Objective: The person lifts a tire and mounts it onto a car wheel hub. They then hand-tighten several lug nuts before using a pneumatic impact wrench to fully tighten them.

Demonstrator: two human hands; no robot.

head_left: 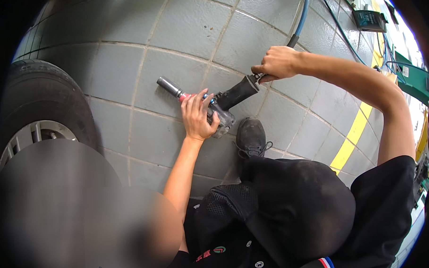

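A black pneumatic impact wrench [236, 95] is held low over the tiled floor, its handle slanting up to the right. On its nose sits a long metal socket [168, 85] pointing to the upper left, with a red band behind it. My left hand [198, 116] is closed over the wrench's body, fingers across the front part. At the handle's end, my right hand [279, 63] grips the fitting where the blue air hose [304, 11] joins the wrench. The fingers hide most of this coupling. From there the hose runs up out of view.
A car wheel with a black tyre [57, 90] stands at the left. Below the wrench is my black shoe [251, 136]. A yellow floor line [349, 146] crosses on the right, near green equipment [413, 77] and more hoses. A blurred patch covers the lower left.
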